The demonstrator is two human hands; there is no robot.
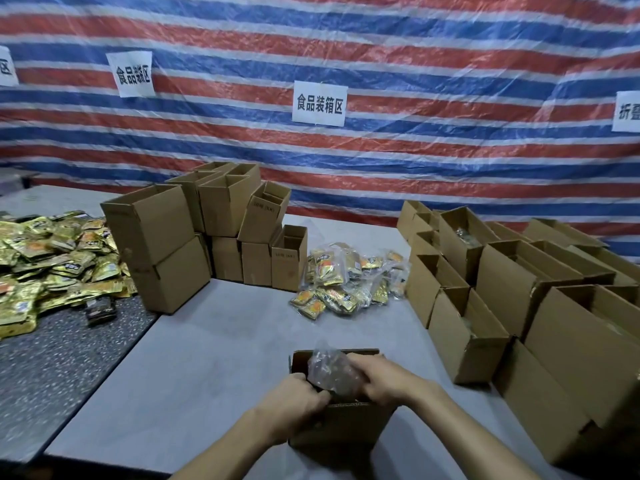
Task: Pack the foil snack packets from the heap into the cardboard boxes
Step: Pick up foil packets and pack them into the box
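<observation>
Snack packets [330, 275] lie piled on grey table [214, 341] before striped tarpaulin [415, 161].

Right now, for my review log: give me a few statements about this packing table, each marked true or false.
1. The left hand and right hand are both at the open box nearest the camera. True.
2. The right hand grips a clear bag over that box. True.
3. The heap of gold packets lies on the right. False: it lies on the left, on the dark table.
4. The tarp behind is green and yellow. False: its stripes are red, blue and white.
5. The boxes at back left are stacked. True.
</observation>
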